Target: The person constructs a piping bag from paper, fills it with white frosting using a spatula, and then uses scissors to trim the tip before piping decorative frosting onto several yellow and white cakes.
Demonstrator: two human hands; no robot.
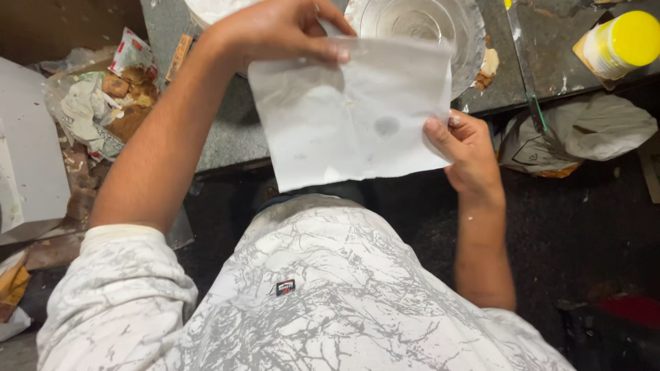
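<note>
Grey and stained, the counter (pixel 227 137) fills the far part of the view, and a dark floor is seen on the near right. A white sheet of paper (pixel 350 110) is held up between both hands, above the near edge of the counter and in front of the person's white patterned shirt (pixel 330 295). The left hand (pixel 275 31) is closed on the far left corner of the sheet: the fingers (pixel 323 51) are laid over its top edge, and the sheet hangs below them. The right hand (pixel 471 148) is closed on the right edge, with the thumb pressed on the front face and the other fingers hidden behind the paper. A small grey spot is seen near the middle of the sheet. Behind the paper, a clear glass bowl (pixel 447 27) stands on the counter. A yellow-capped container (pixel 622 41) lies at the far right, and crumpled wrappers (pixel 103 103) are piled at the left.
</note>
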